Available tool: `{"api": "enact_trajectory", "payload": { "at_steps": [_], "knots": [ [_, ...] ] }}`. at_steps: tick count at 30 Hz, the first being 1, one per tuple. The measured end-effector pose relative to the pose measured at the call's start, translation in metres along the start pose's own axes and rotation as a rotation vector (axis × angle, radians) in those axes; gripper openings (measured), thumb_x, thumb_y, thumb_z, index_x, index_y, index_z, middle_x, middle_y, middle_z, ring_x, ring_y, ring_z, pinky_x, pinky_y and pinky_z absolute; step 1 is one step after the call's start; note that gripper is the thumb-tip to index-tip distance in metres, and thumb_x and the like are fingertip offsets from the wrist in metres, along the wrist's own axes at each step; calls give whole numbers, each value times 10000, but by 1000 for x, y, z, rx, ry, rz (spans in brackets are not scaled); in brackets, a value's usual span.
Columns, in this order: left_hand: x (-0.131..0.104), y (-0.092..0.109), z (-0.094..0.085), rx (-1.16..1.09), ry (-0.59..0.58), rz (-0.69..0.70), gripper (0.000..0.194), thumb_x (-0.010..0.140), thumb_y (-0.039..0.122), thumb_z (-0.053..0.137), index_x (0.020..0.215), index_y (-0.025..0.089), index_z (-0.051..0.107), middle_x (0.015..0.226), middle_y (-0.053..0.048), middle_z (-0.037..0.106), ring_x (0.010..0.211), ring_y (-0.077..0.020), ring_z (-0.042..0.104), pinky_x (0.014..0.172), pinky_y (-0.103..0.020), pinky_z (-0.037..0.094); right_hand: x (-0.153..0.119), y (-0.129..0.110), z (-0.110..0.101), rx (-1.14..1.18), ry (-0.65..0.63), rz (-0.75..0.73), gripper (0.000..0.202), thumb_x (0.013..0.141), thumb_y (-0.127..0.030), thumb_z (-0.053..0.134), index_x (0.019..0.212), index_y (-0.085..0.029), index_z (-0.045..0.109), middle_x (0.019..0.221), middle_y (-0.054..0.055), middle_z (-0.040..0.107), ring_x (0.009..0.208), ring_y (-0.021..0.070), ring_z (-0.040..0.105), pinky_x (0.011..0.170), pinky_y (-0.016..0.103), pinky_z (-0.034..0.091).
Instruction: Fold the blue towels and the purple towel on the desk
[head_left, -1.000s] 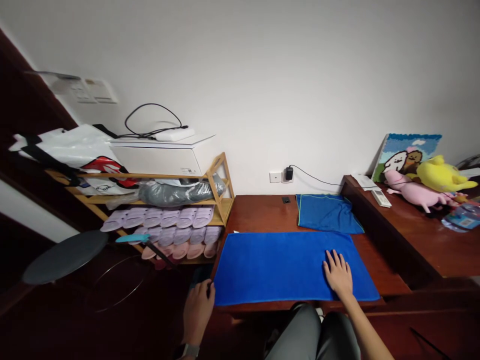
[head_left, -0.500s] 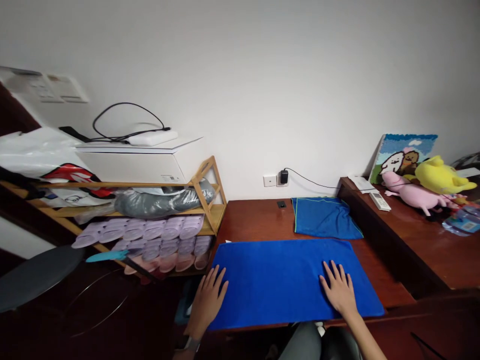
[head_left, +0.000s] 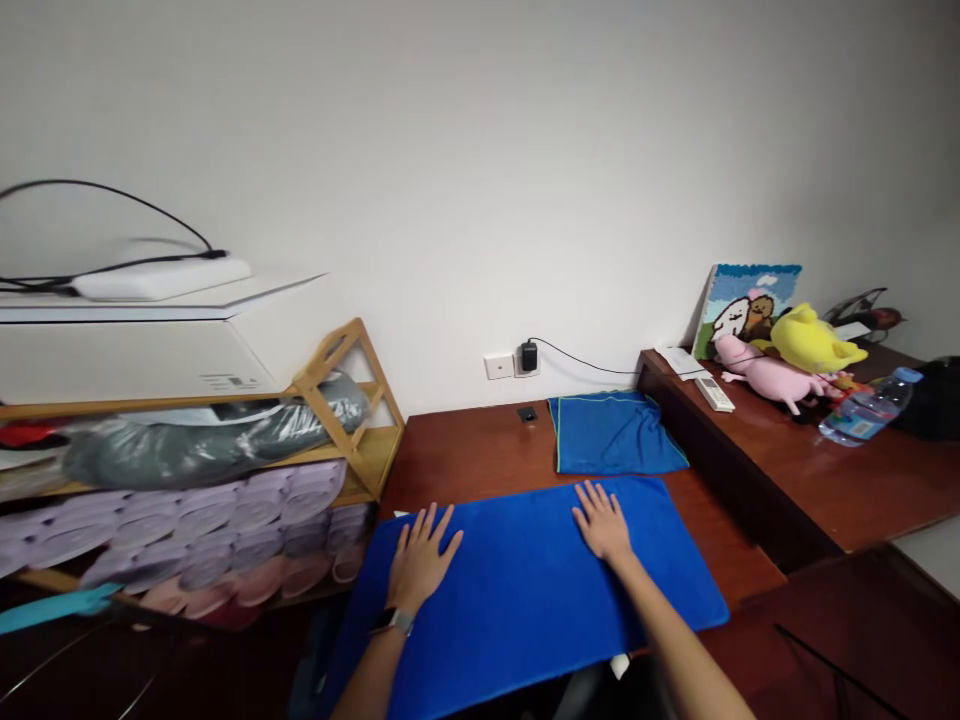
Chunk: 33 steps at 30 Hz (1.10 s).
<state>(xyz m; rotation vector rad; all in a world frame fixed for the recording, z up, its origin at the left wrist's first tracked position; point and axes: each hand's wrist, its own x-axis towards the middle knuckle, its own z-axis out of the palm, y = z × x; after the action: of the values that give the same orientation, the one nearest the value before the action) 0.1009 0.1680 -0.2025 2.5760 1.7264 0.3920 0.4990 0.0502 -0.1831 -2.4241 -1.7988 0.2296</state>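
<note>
A bright blue cloth point(head_left: 510, 590) lies spread flat on the reddish-brown desk point(head_left: 457, 450), its near side reaching the desk's front edge. My left hand point(head_left: 421, 562) rests on the cloth's left part, palm down with fingers spread; a watch point(head_left: 393, 622) is on that wrist. On the upper right part of the cloth, my right hand point(head_left: 602, 520) lies flat, fingers apart. Neither hand holds anything. Behind the cloth, a second, darker blue cloth point(head_left: 615, 435) with a light green edge lies folded.
A wooden rack point(head_left: 367, 400) at left bears lilac slippers point(head_left: 247, 510) and a white box point(head_left: 135, 350). On the raised right surface are plush toys point(head_left: 810, 340), a remote control point(head_left: 714, 393), a water bottle point(head_left: 870, 408) and a dog picture point(head_left: 742, 310). A black plug point(head_left: 529, 355) sits in the wall socket.
Both hands have slid farther over the bright blue cloth, the left one inward from its left edge and the right one toward the far edge. The view has turned right.
</note>
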Motion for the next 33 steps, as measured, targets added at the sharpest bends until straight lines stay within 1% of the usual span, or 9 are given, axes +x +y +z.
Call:
{"api": "enact_trajectory", "payload": {
  "at_steps": [5,10,13,16,20,22,25,30,33],
  "knots": [
    [-1,-32,4,35,39,-50,690,1042,655,421,1639,311,469,1740,-118,387,1610,-344,349,1290,-621,280,-4,119,-11,-92,-10,294,689,1098,-520,200,1735,-256,205,1798,11,179,1666,252,173,1341,497,166],
    [1,-31,-2,49,27,-49,648,1063,597,393,1627,292,490,1723,-111,422,1594,-352,380,1278,-644,301,-6,142,-15,-98,-16,319,695,1096,-493,191,1734,-220,215,1798,25,178,1666,264,172,1342,515,166],
    [5,-4,-8,29,82,36,615,1089,504,351,1615,227,513,1707,-133,438,1586,-351,397,1286,-622,315,-3,109,-21,-78,52,297,678,1103,-438,195,1709,-159,314,1778,68,254,1660,288,199,1346,536,136],
    [12,60,-3,-41,114,211,595,1115,437,302,1624,199,495,1696,-126,456,1586,-308,406,1305,-556,324,-1,41,-18,-2,186,96,665,1113,-371,160,1685,-99,361,1754,112,314,1654,264,226,1351,479,142],
    [19,153,19,-111,8,376,588,1124,395,270,1650,201,446,1692,-103,469,1582,-257,415,1304,-506,350,-2,-58,5,127,91,-260,628,1117,-353,209,1687,-139,363,1740,86,348,1641,226,266,1345,446,191],
    [20,166,30,-120,-26,363,583,1118,368,266,1649,211,450,1685,-100,480,1577,-255,424,1300,-509,354,-3,-78,15,151,46,-311,619,1116,-350,224,1686,-157,367,1739,75,346,1640,222,267,1344,456,199],
    [16,122,34,-92,-16,257,594,1113,399,263,1643,222,465,1684,-106,478,1578,-279,423,1296,-544,348,-3,-46,14,132,25,-245,618,1112,-364,247,1692,-180,358,1741,68,337,1640,224,269,1344,472,199],
    [-2,-28,18,25,69,48,676,1080,504,278,1616,159,503,1660,-169,493,1550,-358,457,1252,-625,376,-7,97,-2,-20,11,95,663,1103,-405,216,1710,-154,306,1761,67,287,1650,248,234,1347,478,167],
    [-7,-81,11,56,50,38,701,1060,510,282,1586,120,535,1651,-183,502,1545,-363,462,1240,-606,399,-10,153,-5,-68,3,214,696,1100,-439,169,1726,-143,240,1782,62,226,1659,234,199,1348,453,162]
  ]
}}
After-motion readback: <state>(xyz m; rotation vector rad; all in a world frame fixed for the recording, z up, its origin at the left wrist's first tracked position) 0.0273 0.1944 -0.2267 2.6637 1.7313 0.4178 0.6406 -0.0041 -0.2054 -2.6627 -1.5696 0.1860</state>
